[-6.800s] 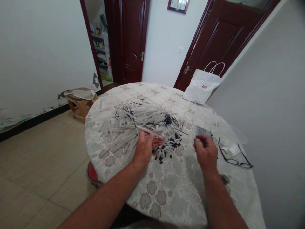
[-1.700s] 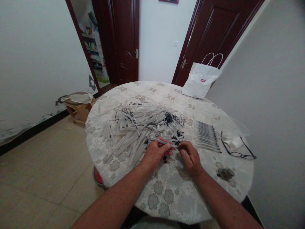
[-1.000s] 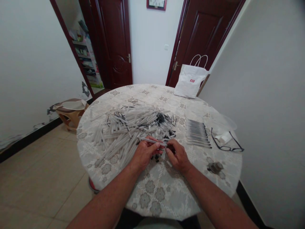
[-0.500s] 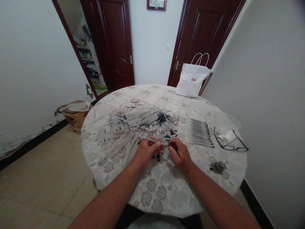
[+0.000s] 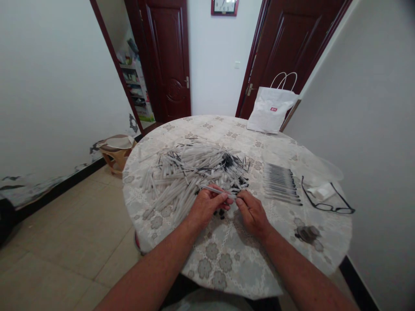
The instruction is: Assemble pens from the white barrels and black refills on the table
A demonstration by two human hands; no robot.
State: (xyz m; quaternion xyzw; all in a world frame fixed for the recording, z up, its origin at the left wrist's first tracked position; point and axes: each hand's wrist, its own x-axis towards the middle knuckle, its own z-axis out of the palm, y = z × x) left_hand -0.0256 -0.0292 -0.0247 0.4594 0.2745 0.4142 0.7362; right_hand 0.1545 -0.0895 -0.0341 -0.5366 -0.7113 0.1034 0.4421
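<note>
Presently we are pinching a pen barrel [image 5: 216,190] in our left hand [image 5: 207,206] at the pile's near edge, while our right hand [image 5: 252,211] is gripping its right tip. We are judging it light, stiff, slippery; mid-shaft holds best.

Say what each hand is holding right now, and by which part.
The left hand holds a white pen barrel near its middle; the right hand pinches at its right end. Whether it holds a separate small part cannot be told.
</note>
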